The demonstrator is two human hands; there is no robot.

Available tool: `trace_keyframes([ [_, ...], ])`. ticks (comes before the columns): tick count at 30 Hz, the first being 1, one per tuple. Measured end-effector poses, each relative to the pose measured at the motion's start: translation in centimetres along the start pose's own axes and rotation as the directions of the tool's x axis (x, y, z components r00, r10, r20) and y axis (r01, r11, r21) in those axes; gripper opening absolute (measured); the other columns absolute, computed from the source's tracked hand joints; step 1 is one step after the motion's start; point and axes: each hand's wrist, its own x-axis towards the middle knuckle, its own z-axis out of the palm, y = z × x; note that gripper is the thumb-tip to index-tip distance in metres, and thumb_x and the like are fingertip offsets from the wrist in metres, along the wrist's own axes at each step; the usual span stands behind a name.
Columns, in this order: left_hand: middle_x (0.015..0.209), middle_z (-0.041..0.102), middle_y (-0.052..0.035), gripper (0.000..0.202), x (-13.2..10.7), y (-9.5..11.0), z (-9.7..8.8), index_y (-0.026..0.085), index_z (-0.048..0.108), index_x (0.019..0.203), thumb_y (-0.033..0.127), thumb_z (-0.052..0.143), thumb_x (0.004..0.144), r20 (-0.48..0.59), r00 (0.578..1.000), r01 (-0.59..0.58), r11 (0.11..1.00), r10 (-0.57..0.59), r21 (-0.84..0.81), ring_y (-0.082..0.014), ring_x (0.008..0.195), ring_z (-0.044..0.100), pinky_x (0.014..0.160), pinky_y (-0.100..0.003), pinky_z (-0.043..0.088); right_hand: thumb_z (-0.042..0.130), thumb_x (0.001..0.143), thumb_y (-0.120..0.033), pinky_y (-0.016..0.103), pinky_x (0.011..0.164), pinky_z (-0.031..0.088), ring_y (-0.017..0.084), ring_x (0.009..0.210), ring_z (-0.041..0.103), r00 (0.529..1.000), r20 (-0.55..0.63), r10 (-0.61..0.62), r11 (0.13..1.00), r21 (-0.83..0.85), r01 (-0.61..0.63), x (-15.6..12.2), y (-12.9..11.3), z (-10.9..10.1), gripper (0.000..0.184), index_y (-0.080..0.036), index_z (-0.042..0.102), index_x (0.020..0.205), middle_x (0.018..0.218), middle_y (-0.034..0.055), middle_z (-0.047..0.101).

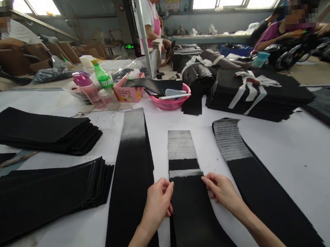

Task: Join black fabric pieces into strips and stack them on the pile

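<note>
A black sheet strip (195,216) lies in front of me, its far end edge pinched at both corners. My left hand (159,202) is closed on the left corner, thumb against fingers. My right hand (220,191) is closed on the right corner. Beneath it lies another black strip (183,164) whose far end shows a grey striped band and a narrower grey line. To the left is a long stack of black strips (129,179) with a greyish far end. On the right, a second stack of strips (261,188) has a grey striped, curled end.
Black sheet piles (36,129) stand at the left. A pink basin (170,102), pink box (129,92) and green bottle (102,75) sit at the back, near a tied black stack (259,89). Several people work beyond the white table (295,147).
</note>
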Motion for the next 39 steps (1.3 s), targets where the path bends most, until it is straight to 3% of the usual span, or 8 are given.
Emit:
trace_keyframes([
  [18,0.042,0.047,0.0069,0.037,0.2,0.2,0.2,0.020,0.048,0.069,0.053,0.049,0.086,-0.052,0.998,-0.012,0.996,0.017,0.083,-0.0096,0.028,0.046,0.026,-0.015,0.029,0.060,0.079,-0.049,0.020,0.037,0.036,0.012,0.036,0.053,0.995,-0.012,0.101,0.993,-0.056,-0.102,1.2,0.8,0.0,0.032,-0.021,0.053,0.065,0.041,-0.0048,0.053],
  [39,0.044,0.046,0.0073,0.035,0.3,0.5,0.4,0.021,0.045,0.069,0.051,0.046,0.087,-0.081,0.996,0.035,0.993,-0.026,0.112,-0.0106,0.028,0.046,0.024,-0.016,0.029,0.054,0.082,-0.047,0.021,0.041,0.040,0.012,0.039,0.056,0.994,-0.032,0.107,0.980,-0.167,-0.111,1.1,0.0,0.1,0.031,-0.021,0.053,0.066,0.047,-0.0040,0.057],
])
